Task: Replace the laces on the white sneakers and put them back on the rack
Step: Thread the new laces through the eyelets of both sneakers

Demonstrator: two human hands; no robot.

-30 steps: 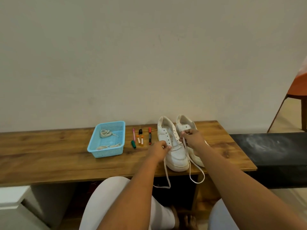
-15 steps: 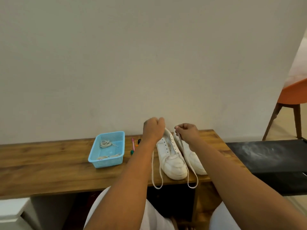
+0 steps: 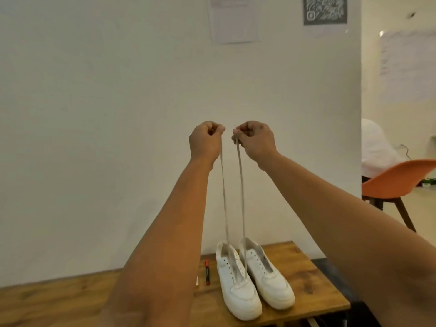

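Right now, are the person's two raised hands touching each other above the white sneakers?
Apart. The head view shows a strip of bare wall between the left hand and the right hand, each pinching one end of the white lace.

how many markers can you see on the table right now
2. A red and black marker lies just left of the left sneaker; only an orange and white tip of another shows beside the left forearm. That arm may hide more.

White on both sneakers [image 3: 254,284], with an off-white lace [image 3: 241,197] against a cream wall [image 3: 94,114]; warm brown grain on the wooden bench [image 3: 313,293]; red and black on the marker [image 3: 207,272]; orange on the chair [image 3: 398,180]; black-and-white code pattern on the poster [image 3: 325,9]
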